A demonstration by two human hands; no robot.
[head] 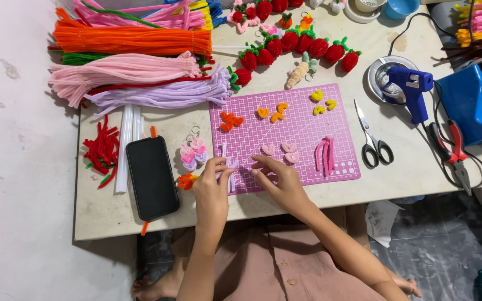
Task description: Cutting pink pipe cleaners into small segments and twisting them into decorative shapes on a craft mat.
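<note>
Lavender pipe cleaner (229, 167) sits pinched in our left hand (212, 187) fingers at the pink mat's (308, 161) near edge — right hand (277, 178) fingers loosely apart beside it — several small hearts (279, 149) finished, bundles (140, 69) unused.

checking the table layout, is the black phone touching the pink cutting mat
Apart. The head view shows bare table and small keychain pieces between the black phone and the pink cutting mat.

- Left hand (212, 189) sits low centre of the frame, fingers curled and pinched together, forearm rising from the bottom edge.
- Right hand (280, 181) lies just beside it, fingers extended leftward, forearm angling from lower right.
</note>
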